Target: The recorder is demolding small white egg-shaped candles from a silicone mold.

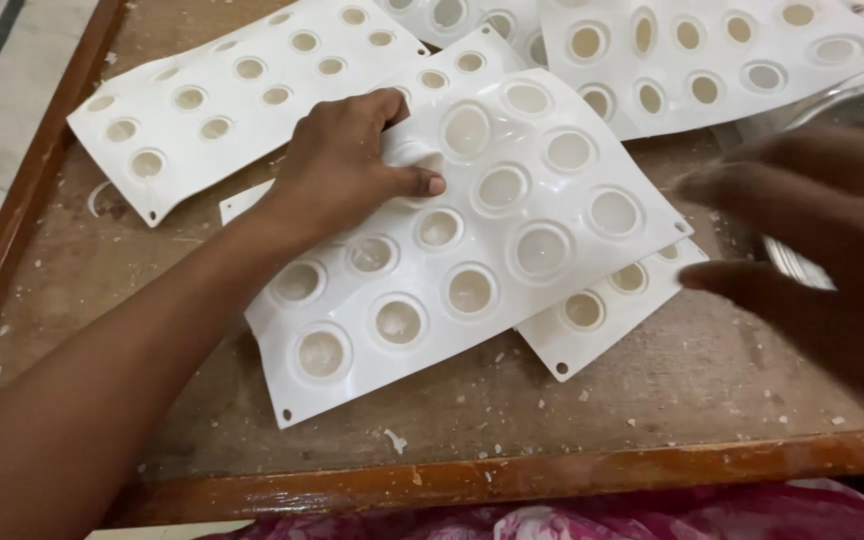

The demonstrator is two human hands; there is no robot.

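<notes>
The left hand (pixel 337 165) is pressing flat, fingers spread, on the far-left part of the white cavity mould (pixel 472 240), lying centrally on the wooden surface (pixel 652 390). The right hand (pixel 812 230), blurred with fingers spread, is hovering just right of it, holding nothing.

On the surface (pixel 652 390) lie 5 white moulds, the top mould (pixel 512 250) showing 15 round cavities, beside 1 clear bowl (pixel 852 100), with 2 hands above: left hand (pixel 342 165), right hand (pixel 822 230).
</notes>
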